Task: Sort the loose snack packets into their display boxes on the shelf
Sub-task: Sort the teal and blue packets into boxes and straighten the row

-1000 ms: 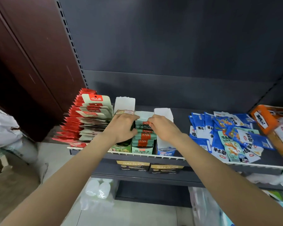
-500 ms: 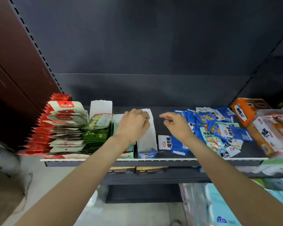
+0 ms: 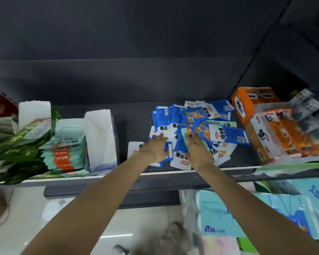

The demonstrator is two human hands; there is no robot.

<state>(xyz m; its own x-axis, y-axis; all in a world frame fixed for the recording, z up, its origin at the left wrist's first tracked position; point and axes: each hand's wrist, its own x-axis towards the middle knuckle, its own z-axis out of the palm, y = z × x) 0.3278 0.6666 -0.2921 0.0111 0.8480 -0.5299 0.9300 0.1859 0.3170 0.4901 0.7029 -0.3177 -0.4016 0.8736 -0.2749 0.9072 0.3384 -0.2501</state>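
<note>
Both hands lie flat with fingers straight on the heap of blue snack packets (image 3: pixel 201 129) near the shelf's (image 3: pixel 173 174) front edge: left hand (image 3: pixel 155 147) on its left side, right hand (image 3: pixel 197 148) beside it. Whether any fingertip curls under a packet is hidden. Further left stands the white display box (image 3: pixel 99 138); the frame's left and right edges are blurred.

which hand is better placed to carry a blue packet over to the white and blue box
Left, probably. The left hand lies on the pile of blue packets at its edge nearest the white and blue box; the right hand is farther from it and would have to cross over.
</note>
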